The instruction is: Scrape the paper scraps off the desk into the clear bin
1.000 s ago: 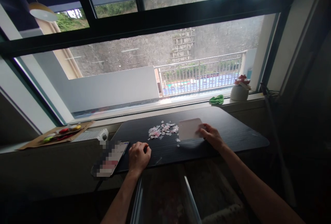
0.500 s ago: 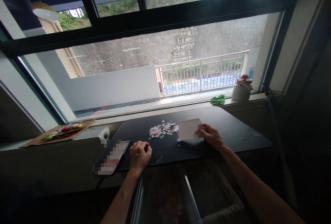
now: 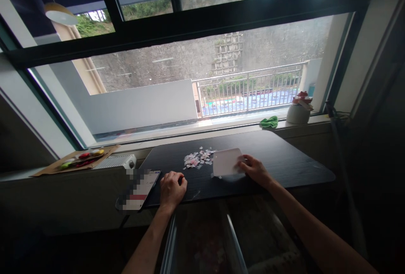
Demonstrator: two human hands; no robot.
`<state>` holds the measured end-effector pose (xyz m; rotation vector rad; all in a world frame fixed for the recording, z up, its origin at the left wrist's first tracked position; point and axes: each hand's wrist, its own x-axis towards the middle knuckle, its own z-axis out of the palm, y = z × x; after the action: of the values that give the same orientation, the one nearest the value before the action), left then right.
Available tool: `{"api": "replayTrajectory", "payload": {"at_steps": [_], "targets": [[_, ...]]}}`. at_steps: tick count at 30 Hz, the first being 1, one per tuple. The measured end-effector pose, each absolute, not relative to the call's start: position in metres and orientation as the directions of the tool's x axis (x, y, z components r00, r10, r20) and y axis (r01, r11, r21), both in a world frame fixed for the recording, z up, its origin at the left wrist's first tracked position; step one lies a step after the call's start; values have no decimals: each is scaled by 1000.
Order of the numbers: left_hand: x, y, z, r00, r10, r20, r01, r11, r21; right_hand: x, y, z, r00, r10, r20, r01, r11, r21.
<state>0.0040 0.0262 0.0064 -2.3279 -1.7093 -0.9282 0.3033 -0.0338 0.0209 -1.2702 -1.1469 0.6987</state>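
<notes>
1. My right hand [image 3: 255, 169] pinches a pale, flat, rounded rectangular board [image 3: 225, 162] by its right edge — leaving the left free beside pinkish-white, paper-like scraps [image 3: 196, 159].
2. My left hand [image 3: 172, 187], loosely curled, rests on the black wood-grained table [image 3: 284, 158] — probably for support.

my right hand [image 3: 257, 172] blurs at the fingertips gripping the white card [image 3: 226, 161], which hides the right edge of the scrap pile [image 3: 194, 160]. pixel blocks mask much of the phone [image 3: 141, 196]; the view's bottom cuts off my forearms [image 3: 151, 237].
</notes>
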Motion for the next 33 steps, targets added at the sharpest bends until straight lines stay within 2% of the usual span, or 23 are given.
{"api": "replayTrajectory", "payload": {"at_steps": [5, 12, 18, 23, 25, 30, 33], "targets": [[6, 24, 9, 171, 842, 511, 903, -342, 261, 291, -34, 24, 421, 868, 262, 181, 203, -962], [8, 23, 7, 166, 849, 501, 896, -342, 283, 282, -48, 18, 236, 951, 199, 120, 175, -977], [9, 25, 4, 153, 845, 513, 902, -332, 277, 285, -56, 16, 412, 888, 202, 192, 132, -972], [11, 24, 6, 142, 858, 494, 905, -315, 286, 285, -57, 12, 501, 823, 268, 303, 123, -945], [12, 23, 7, 133, 865, 484, 907, -304, 293, 285, -58, 12, 499, 822, 274, 323, 117, -939], [14, 22, 8, 122, 873, 473, 906, -292, 305, 287, -60, 13, 342, 914, 220, 247, 138, -959], [15, 22, 8, 112, 874, 473, 905, -286, 315, 288, -59, 14, 418, 878, 232, 288, 114, -951]]}}
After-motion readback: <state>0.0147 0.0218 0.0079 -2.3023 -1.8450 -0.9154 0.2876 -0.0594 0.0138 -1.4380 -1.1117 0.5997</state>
